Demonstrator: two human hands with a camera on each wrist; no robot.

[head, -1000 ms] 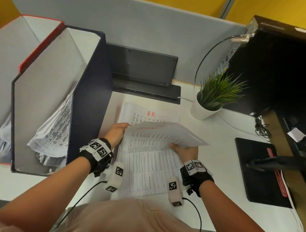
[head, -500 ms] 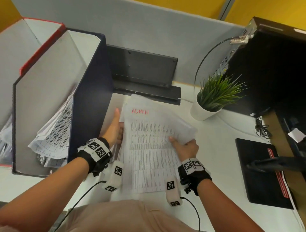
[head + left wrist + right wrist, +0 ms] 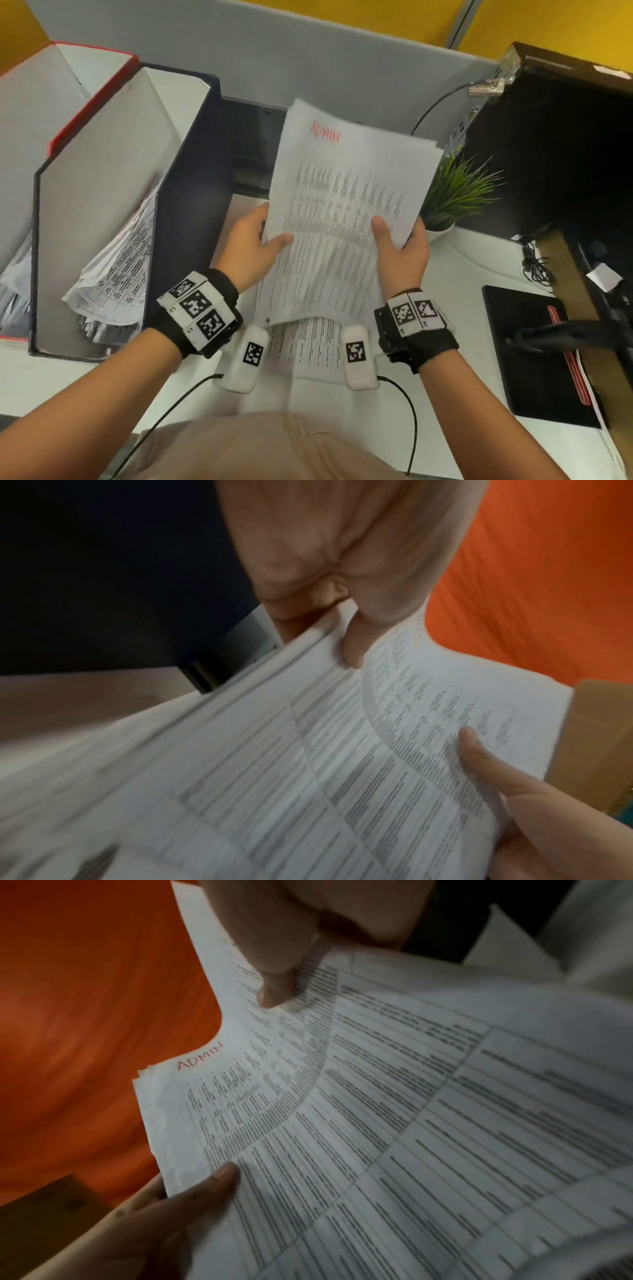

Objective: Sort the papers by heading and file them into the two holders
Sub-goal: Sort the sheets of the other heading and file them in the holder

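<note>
Left hand (image 3: 251, 245): thumb over, fingers under, pinching the left edge of the white printed sheets headed ADMIN in red (image 3: 342, 205).
Right hand (image 3: 402, 250): pinching their right edge; sheets lifted clear.
Doing it well: square the edges, probably before sliding them upright into a holder.
Holders: navy cardboard file holder (image 3: 191, 192) beside the red-edged one (image 3: 85, 102), left.
Surface (image 3: 472, 274): white, more printed sheets (image 3: 308, 346) underneath.
Room: grey partition (image 3: 308, 61), yellow wall.

Your fingers behind the lifted sheets (image 3: 346, 219) hidden, printed table text there too blurred to read, plant pot (image 3: 442, 230) mostly covered by the paper, red holder (image 3: 85, 102) cut off at left edge.
</note>
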